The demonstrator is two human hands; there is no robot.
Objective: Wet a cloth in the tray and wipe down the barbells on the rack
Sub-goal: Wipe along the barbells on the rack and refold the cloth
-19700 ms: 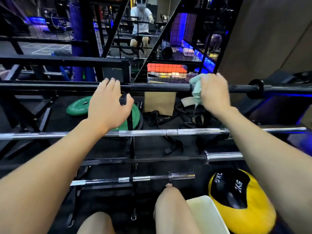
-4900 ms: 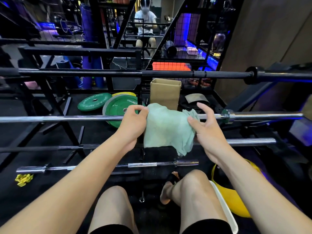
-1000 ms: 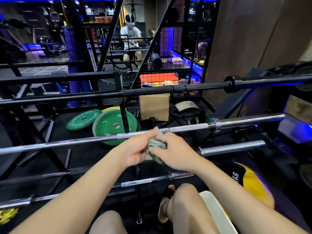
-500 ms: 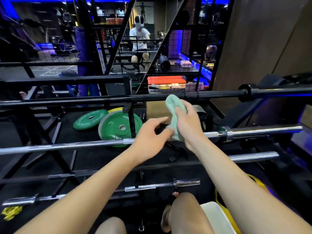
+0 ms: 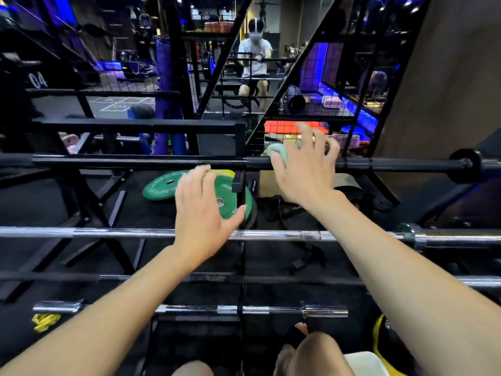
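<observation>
A pale green cloth [image 5: 277,155], bunched small, sat on top of the black barbell [image 5: 151,162], the highest bar of the rack. My right hand [image 5: 305,169] lay over it with the palm pressing it onto the bar, the thumb against the cloth's left side and the fingers [image 5: 329,147] spread and loosely bent past the bar's far side, not wrapped round it. Only the cloth's left end showed beyond my thumb.

To the left of that grip the black bar ran bare all the way to the frame's edge, crossed only by a black upright post [image 5: 240,156] of the rack just beside the cloth. To the right the bar stayed bare up to a black collar [image 5: 464,165] well away from my hand.

My left hand [image 5: 202,210] hovered lower and to the left, fingers straight and apart, holding nothing, in the open gap between the black bar and the chrome barbell [image 5: 298,235] below it. Through that gap, green weight plates [image 5: 162,185] lay on the dark floor behind the rack.

Nearer to me than the chrome bar came a dark barbell [image 5: 284,279], then a short chrome barbell [image 5: 244,310] just beyond my knees. A corner of the white tray [image 5: 364,362] showed at the bottom edge, below my right forearm, with a yellow ball [image 5: 379,346] just beside it.
</observation>
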